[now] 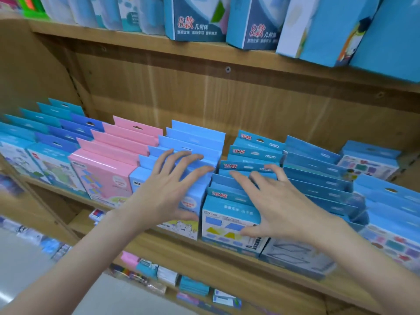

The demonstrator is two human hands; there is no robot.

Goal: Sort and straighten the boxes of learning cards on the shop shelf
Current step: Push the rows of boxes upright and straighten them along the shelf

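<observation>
Rows of learning-card boxes stand on the middle wooden shelf [177,246]. My left hand [168,189] lies with spread fingers on top of the light blue row [193,142], its thumb against the front box's face. My right hand [272,203] rests with spread fingers on the neighbouring blue row with red lettering [252,153]. Its thumb touches the face of the front box, printed with shapes [220,226]. Neither hand curls round a box. A pink row [118,151] stands left of the left hand.
More blue rows fill the shelf at far left [41,130] and right [318,176], with sticker-print boxes [391,223] at far right. Tall blue boxes [197,19] line the upper shelf. Small packs [159,271] lie on the lower shelf.
</observation>
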